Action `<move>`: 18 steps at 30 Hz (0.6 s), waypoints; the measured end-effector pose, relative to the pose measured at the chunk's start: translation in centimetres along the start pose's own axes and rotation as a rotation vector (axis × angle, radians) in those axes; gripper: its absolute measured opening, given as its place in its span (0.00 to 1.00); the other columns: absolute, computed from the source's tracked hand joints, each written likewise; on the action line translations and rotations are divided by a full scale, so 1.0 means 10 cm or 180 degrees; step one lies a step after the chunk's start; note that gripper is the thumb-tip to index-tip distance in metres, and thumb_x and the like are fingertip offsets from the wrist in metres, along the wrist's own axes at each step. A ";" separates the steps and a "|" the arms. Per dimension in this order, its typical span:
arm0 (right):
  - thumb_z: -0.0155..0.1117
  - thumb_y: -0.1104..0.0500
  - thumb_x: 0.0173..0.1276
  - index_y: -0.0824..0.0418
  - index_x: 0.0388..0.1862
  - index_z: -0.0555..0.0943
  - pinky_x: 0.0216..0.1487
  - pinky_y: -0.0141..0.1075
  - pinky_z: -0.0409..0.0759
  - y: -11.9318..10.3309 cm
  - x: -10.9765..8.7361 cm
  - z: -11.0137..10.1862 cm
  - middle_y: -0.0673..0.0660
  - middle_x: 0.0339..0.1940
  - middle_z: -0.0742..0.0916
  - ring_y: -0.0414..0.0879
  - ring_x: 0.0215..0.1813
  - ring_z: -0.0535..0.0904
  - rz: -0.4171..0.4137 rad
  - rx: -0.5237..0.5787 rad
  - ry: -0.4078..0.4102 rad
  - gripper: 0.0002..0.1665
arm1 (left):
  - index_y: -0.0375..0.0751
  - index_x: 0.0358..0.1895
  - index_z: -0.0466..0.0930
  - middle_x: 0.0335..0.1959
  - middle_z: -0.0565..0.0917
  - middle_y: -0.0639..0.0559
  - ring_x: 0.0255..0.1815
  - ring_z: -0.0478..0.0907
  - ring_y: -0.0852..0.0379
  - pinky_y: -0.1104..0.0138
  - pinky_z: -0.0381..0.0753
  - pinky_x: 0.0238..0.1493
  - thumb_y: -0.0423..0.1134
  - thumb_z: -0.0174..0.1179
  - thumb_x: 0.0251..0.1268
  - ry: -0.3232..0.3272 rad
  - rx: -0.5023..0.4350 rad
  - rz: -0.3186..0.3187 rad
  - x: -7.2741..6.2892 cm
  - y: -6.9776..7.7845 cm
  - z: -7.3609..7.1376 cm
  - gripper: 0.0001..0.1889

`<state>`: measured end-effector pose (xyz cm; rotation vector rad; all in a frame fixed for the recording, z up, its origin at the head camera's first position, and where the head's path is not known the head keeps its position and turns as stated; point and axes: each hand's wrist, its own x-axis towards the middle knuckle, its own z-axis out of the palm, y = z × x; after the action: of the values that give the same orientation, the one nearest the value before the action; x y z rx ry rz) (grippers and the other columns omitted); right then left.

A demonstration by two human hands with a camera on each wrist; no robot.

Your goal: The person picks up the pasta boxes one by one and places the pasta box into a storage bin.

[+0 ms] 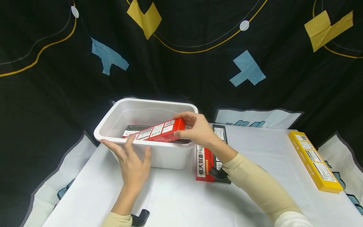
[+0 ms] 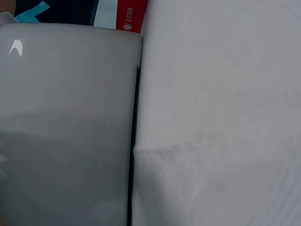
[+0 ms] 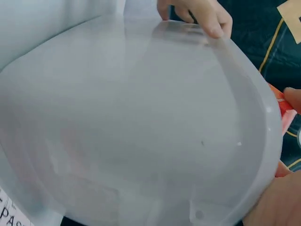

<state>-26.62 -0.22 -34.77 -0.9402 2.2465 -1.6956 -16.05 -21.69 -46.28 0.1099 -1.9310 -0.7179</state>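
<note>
Right hand [image 1: 195,127]: pinching the raised right end of the red box [image 1: 158,130].
Red box: left of that hand, inside the white bin [image 1: 167,156], tilted, far end lower near dark packaging [image 1: 136,127].
Left hand [image 1: 134,164]: fingers spread against the bin's front wall and rim; I see no grip.
Handling: I'd brace the bin left-handed, move the box slowly, pinch firm, low end clear of the left fingertips.
Views: only head shows me the bin's interior; right wrist adds its outer wall, left fingers on the rim. Left wrist can't confirm the pinch.
</note>
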 end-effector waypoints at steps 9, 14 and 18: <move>0.75 0.57 0.55 0.54 0.60 0.78 0.51 0.39 0.80 -0.02 0.08 0.00 0.48 0.54 0.83 0.45 0.52 0.80 0.0011 -0.0707 -0.0428 0.32 | 0.42 0.64 0.65 0.74 0.26 0.25 0.76 0.21 0.35 0.47 0.41 0.73 0.59 0.57 0.63 -0.0065 -0.0003 -0.0036 -0.01 0.02 0.00 0.33; 0.75 0.58 0.54 0.48 0.66 0.74 0.61 0.39 0.73 -0.01 -0.01 -0.06 0.44 0.67 0.76 0.42 0.66 0.73 -0.0081 -0.1039 -0.0437 0.39 | 0.41 0.64 0.65 0.72 0.26 0.21 0.75 0.21 0.34 0.46 0.37 0.73 0.59 0.56 0.63 -0.0025 0.0003 0.0026 -0.01 0.01 0.00 0.33; 0.74 0.59 0.55 0.48 0.66 0.74 0.63 0.39 0.69 0.00 -0.14 -0.12 0.42 0.67 0.74 0.43 0.68 0.70 -0.0313 -0.0913 -0.0182 0.38 | 0.40 0.64 0.65 0.71 0.25 0.19 0.75 0.20 0.33 0.46 0.38 0.73 0.60 0.56 0.64 0.0008 0.0008 0.0054 -0.01 0.00 0.01 0.34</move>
<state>-26.11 1.56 -34.72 -1.1606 2.4861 -1.3837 -16.09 -21.64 -46.36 0.0958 -1.9283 -0.7037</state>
